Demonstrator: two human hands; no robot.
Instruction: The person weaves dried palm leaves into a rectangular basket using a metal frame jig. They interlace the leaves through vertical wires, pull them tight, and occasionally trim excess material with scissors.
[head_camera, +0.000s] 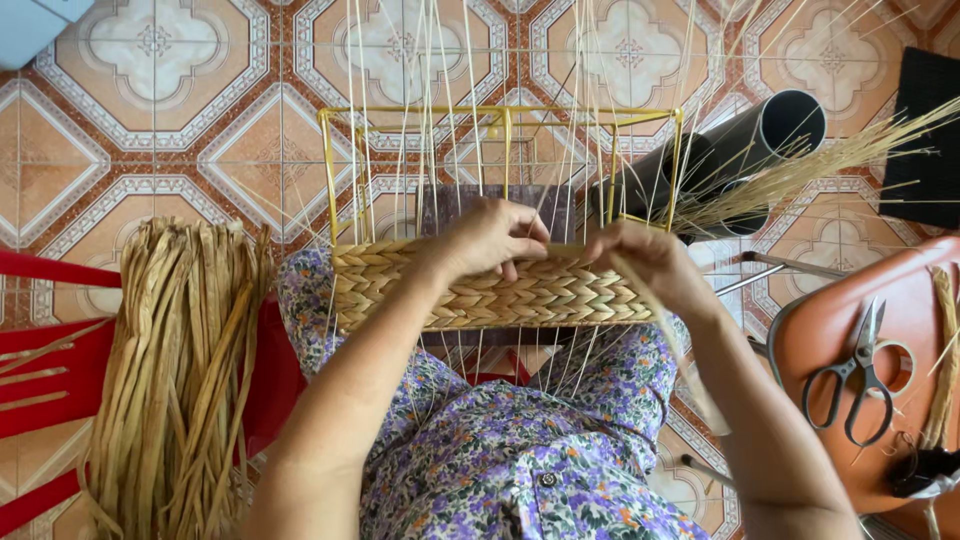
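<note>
Nearest us, our lap in a floral dress (500, 460) carries a yellow wire frame (500, 115) with a woven band (490, 290) of flat braided fibre along its near edge. Our left hand (490, 240) rests on the band's top edge, fingers curled together around the thin upright strands (440, 90); our right hand (650, 260) pinches a pale fibre strip (680, 350) that trails down past our forearm. Inside the frame we see only the strands and a dark panel, too hidden to identify.

To the left, a bundle of dried fibre (180, 380) lies over a red chair (40, 350), cut off at the edge. To the right, an orange seat (830, 330) holds scissors (855, 370) and a tape roll (900, 365); a dark item at its lower corner is unclear.

Farther off, dark tubes (740, 145) lie on the tiled floor (150, 130), with a sheaf of thin straws (830, 160) across their mouths.
</note>
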